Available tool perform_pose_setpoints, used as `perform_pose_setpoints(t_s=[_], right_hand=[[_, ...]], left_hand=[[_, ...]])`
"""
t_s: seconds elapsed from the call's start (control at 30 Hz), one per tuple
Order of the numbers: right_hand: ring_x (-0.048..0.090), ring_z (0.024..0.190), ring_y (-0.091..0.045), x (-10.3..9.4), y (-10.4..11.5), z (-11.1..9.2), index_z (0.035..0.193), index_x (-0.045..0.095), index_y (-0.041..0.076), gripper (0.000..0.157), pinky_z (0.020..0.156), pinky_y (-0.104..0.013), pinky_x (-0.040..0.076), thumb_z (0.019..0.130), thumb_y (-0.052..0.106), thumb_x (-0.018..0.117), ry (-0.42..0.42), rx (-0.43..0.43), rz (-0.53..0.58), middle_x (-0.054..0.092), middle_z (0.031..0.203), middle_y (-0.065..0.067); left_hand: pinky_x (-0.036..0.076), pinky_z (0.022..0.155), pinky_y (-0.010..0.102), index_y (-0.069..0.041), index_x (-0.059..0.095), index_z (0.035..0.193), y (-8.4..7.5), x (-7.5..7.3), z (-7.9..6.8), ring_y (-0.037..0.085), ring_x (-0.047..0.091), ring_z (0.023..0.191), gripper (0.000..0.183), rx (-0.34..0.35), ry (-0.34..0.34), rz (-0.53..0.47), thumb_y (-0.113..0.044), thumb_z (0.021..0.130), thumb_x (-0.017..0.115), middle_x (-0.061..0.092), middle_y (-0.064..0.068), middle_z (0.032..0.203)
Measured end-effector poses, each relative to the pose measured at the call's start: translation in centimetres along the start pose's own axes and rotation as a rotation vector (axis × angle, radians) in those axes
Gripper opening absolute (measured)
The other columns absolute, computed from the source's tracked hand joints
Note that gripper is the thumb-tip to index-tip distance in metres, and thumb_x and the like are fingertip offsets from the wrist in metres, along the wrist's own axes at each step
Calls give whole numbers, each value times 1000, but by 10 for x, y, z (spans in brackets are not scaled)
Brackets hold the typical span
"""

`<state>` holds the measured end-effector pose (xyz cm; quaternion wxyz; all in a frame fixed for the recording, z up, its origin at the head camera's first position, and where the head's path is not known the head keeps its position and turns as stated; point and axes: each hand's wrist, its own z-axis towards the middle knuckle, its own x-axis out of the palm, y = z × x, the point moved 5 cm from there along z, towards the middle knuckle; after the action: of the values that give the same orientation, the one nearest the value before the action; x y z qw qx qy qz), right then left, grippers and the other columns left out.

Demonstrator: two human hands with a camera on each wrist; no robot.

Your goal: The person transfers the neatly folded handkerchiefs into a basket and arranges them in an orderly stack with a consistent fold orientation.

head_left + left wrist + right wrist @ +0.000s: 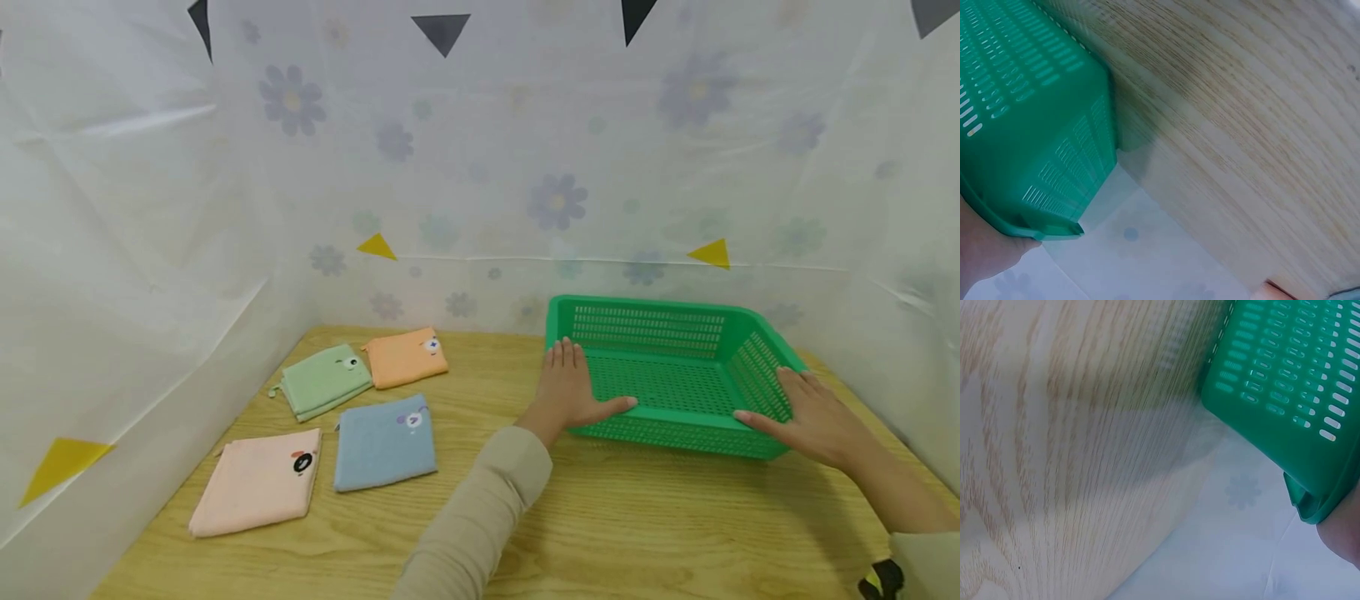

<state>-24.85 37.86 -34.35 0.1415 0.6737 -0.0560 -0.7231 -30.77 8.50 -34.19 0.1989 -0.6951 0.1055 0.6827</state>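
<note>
A green plastic basket [675, 421] with slotted walls sits on the right half of the table. My left hand [567, 392] lies at its near left corner, fingers straight along the left side and thumb stretched over the near rim. At the near right corner, my right hand [817, 421] rests with its fingers by the right rim and its thumb on the near rim. Both wrist views show the basket's outer wall, with part of the left hand [985, 247] and of the right hand [1342, 528] against the rim.
On the table's left lie several small cloth pouches: green [326, 382], orange [405, 360], blue [384, 446] and pink [255, 483], each with a face motif. A white flower-patterned sheet [480, 167] hangs behind the wooden table [637, 517] and along its sides.
</note>
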Motion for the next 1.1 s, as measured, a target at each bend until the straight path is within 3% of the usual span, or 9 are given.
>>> perform_pose_setpoints(t_s=[1.1], right_hand=[[3, 130, -60, -1, 18, 3, 141, 6, -18, 96, 94, -73, 14, 90, 51, 50, -9, -10, -2, 12, 141, -45]], left_hand=[[6, 119, 35, -5, 4, 149, 12, -3, -6, 24, 4, 146, 105, -5, -11, 1, -80, 80, 28, 2, 13, 157]])
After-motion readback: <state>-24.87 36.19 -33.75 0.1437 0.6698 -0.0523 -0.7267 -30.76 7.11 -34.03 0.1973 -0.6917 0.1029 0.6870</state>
